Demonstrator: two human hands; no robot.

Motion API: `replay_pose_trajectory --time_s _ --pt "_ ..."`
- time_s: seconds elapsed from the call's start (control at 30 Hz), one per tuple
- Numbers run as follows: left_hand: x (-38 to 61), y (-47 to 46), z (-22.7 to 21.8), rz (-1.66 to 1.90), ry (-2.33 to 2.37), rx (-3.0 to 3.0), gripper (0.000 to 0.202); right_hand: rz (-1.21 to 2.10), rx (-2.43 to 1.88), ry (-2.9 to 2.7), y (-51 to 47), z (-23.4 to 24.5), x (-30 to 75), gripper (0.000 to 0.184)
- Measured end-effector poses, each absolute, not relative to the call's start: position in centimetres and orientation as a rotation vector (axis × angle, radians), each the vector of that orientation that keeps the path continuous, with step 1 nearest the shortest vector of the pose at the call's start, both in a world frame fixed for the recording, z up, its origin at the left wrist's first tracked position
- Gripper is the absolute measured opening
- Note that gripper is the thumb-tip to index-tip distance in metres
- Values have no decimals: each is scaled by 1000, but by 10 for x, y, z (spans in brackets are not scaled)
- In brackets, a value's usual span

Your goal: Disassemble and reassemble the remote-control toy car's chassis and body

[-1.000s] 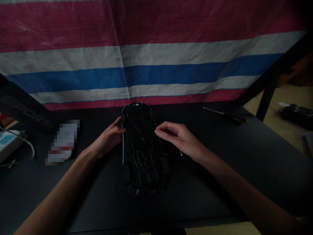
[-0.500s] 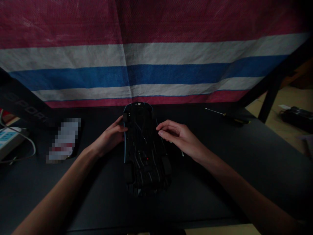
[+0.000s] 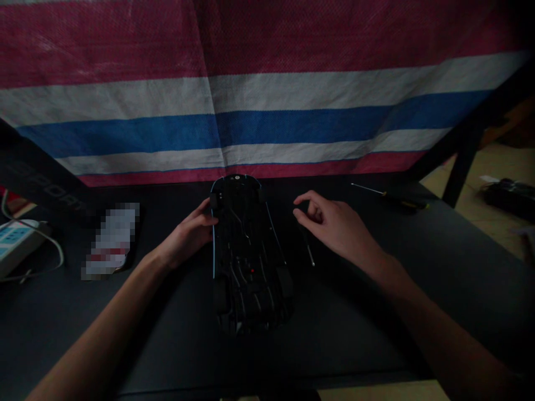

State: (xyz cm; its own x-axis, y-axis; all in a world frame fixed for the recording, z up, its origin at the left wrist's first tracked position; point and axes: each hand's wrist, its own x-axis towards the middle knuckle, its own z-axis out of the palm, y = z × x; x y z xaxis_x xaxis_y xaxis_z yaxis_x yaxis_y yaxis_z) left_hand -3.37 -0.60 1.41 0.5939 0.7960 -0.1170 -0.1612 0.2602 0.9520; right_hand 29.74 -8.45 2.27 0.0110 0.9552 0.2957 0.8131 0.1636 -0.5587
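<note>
A black toy car lies upside down on the dark table, its wheels and underside facing up and a thin blue edge along its left side. My left hand grips the car's left side, with its fingers partly hidden against the body. To the right of the car, my right hand hovers apart from it. Its thumb and forefinger are curved with a small gap between the tips, and nothing shows between them. Just below that hand lies a thin screwdriver, its metal shaft visible and its handle hard to see in the dark.
Another screwdriver with a black and yellow handle lies at the back right. On the left are a blurred, flat phone-like item and a power strip with a cable. A striped sheet hangs behind the table.
My right hand has moved right, away from the car's edge, and its thumb and forefinger have drawn slightly apart. The left hand and car have stayed in place.
</note>
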Motion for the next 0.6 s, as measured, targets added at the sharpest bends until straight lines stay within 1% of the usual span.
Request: replay_pose_trajectory --time_s 0.1,0.3,0.47,0.6 --pt "-34 -6 14 725 702 1111 63 213 -1810 -1959 -86 18 303 22" --pt "-35 -5 13 724 692 1117 64 286 -1726 -2058 -83 9 302 20" --pt "-35 -5 12 722 666 1126 67 415 -1533 -1907 -83 21 300 16" --pt "-35 -4 10 730 645 1139 67 419 -1325 -1669 -90 37 293 23"
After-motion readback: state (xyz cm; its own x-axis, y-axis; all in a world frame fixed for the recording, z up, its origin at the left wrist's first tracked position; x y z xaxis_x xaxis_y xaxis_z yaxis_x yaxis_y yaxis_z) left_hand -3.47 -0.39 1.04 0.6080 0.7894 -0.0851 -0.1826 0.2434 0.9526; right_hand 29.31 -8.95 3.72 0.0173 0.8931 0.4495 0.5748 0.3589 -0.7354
